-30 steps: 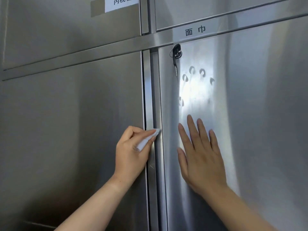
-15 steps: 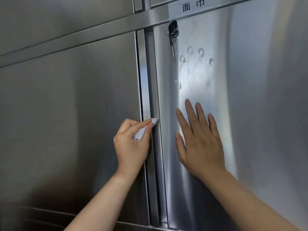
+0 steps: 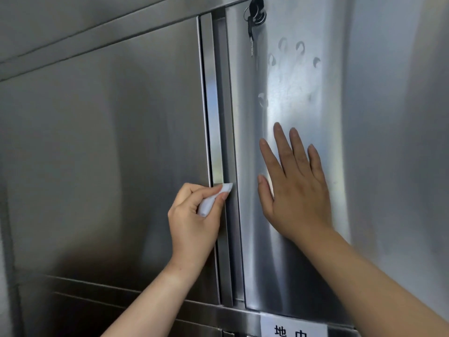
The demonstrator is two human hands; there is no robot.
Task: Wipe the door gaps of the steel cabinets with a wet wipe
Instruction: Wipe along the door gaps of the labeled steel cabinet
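Over the last second the left hand has carried the wet wipe down the vertical door gap: it now sits well below the key at the top centre of the frame, farther from it than before, and the view has tipped downward with it. The fingers and thumb of that hand are curled round the folded wipe, pinching it so its white tip pokes into the recessed channel just right of the left door edge, at centre frame. The right hand lies flat and spread on the right door, fingers straight, gripping nothing; it too has slid a little lower. By the look of it the upper stretch of this gap is done and the lower stretch, down to the horizontal rail at the bottom of the frame, remains. Above the right hand a misted handprint marks the steel, a smear the bracing palm leaves and may leave again lower down. A white label with dark characters shows at the bottom edge, right of centre. Nothing blocks the channel below the wipe; the left wrist hides a short piece of it
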